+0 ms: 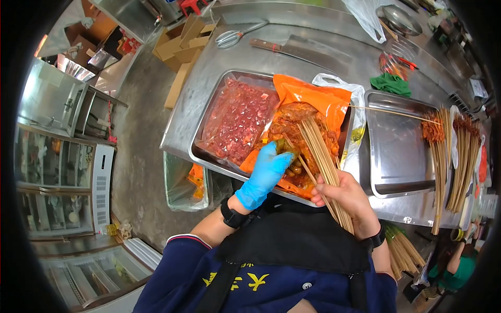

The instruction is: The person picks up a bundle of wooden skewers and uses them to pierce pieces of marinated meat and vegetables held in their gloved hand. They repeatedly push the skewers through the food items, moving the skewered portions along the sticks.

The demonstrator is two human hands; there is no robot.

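My left hand (267, 172), in a blue glove, is closed at the fingertips on a greenish-brown marinated piece (286, 147) whose exact kind I cannot make out. A single skewer runs from my right hand up to that piece. My right hand (345, 192) is bare and wraps round a thick bundle of bamboo skewers (319, 148), their far ends over the meat. Below both lies orange-red marinated meat (295, 117) in an open orange bag (314, 93). Beside it, in the same metal tray (201, 152), sits a clear bag of raw red meat (241, 117).
Right of me is a second metal tray (399, 151), with skewers of threaded meat (436, 133) over its right side. A cleaver (313, 56) and scissors (229, 38) lie behind. A lined bin (180, 193) stands lower left. A person in green (459, 268) is at far right.
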